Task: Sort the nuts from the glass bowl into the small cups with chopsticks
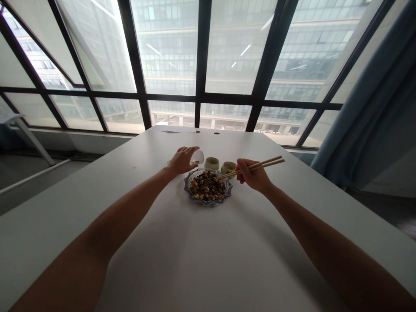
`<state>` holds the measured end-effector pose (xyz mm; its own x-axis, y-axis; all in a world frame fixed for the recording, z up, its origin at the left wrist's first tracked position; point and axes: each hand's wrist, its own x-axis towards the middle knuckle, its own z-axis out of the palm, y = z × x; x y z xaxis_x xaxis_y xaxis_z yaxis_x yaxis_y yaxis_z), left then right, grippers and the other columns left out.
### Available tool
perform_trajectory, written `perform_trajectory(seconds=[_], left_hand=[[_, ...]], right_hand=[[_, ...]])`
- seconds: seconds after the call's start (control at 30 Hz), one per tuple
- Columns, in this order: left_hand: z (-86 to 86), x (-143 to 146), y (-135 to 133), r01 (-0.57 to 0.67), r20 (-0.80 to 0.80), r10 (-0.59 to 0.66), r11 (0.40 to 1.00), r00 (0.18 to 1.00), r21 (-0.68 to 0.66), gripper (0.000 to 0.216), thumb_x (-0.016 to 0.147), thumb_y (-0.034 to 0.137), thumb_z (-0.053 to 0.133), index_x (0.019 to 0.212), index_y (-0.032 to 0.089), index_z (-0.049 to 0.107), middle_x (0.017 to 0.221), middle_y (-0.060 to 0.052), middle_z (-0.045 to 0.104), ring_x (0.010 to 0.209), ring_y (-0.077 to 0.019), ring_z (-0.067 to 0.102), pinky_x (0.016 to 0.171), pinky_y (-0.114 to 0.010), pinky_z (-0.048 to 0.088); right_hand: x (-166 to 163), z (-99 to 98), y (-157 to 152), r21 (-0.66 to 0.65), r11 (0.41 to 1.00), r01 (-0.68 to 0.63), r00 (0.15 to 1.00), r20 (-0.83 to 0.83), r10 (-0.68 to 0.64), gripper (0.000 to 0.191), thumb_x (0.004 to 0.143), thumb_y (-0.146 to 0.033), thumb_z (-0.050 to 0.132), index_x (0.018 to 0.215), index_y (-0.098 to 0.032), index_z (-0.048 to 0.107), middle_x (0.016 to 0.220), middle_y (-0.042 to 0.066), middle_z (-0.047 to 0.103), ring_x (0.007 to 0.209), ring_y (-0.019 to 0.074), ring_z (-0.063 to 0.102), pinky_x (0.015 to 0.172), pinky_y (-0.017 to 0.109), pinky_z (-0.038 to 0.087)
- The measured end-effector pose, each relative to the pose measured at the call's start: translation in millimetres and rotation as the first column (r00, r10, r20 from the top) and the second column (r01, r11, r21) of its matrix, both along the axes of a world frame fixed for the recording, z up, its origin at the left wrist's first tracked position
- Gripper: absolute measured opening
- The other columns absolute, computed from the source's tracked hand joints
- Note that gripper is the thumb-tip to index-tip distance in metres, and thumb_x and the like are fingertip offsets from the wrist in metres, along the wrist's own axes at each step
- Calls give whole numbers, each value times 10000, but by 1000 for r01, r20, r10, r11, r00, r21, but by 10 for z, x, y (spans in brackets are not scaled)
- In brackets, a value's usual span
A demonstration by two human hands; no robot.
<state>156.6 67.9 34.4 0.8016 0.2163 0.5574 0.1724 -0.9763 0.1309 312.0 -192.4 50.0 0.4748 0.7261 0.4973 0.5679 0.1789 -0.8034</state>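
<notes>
My left hand [182,160] is curved around a small translucent white cup [199,156], fingers on the far side and thumb on the near side. A little orange-brown matter shows low in that cup. In my right hand [253,174] is a pair of chopsticks [266,163], their tips down at the right side of a heap of brown and tan bits [208,185], perhaps seeds or nuts. The heap fills a clear scalloped glass bowl [210,203]. Two pale yellow-green cups stand just behind the bowl, a left cup [212,164] and a right cup [228,167], the latter partly behind the chopsticks.
Everything stands on a long white table [201,251]. White paper [173,129] lies at its far end, near two dark round holes. Beyond is a wall of framed windows [172,47]. A blue curtain [360,108] hangs at right, and another table's leg [34,141] shows at left.
</notes>
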Motion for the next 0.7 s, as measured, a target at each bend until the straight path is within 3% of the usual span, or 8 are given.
perform_trajectory(seconds=[0.17, 0.37, 0.57, 0.7], left_hand=[[7, -13, -14, -84, -20, 84, 996, 996, -26, 699, 730, 371, 749, 1345, 183, 477, 1245, -137, 664, 1163, -341, 615, 1050, -480, 414], [-1, -62, -40, -128, -31, 126, 991, 992, -44, 720, 727, 379, 759, 1350, 166, 466, 1244, -148, 675, 1163, -353, 623, 1048, -477, 413], [-28, -60, -55, -136, -63, 132, 989, 989, -58, 737, 721, 392, 779, 1351, 167, 468, 1243, -148, 687, 1169, -352, 627, 1063, -476, 395], [-37, -52, -62, -120, -69, 116, 991, 991, -59, 743, 719, 414, 783, 1347, 176, 466, 1247, -143, 684, 1172, -343, 629, 1073, -471, 384]], right_hand=[[14, 2, 0, -5, 1000, -2, 1000, 15, 3, 589, 817, -753, 557, 662, -187, 605, 452, 4, 591, 352, 107, 525, 336, 208, 412], [-34, 24, 20, 25, 999, 21, 997, -80, -19, 605, 766, -784, 586, 642, -193, 603, 443, 13, 595, 336, 121, 531, 313, 219, 394], [-155, -15, 89, 205, 967, 150, 985, -111, -129, 576, 820, -767, 537, 667, -215, 597, 470, 14, 598, 362, 132, 534, 351, 247, 420], [-213, -51, 305, 294, 940, 174, 984, -8, -179, 525, 910, -702, 459, 725, -231, 598, 538, 19, 624, 437, 148, 575, 434, 268, 474]])
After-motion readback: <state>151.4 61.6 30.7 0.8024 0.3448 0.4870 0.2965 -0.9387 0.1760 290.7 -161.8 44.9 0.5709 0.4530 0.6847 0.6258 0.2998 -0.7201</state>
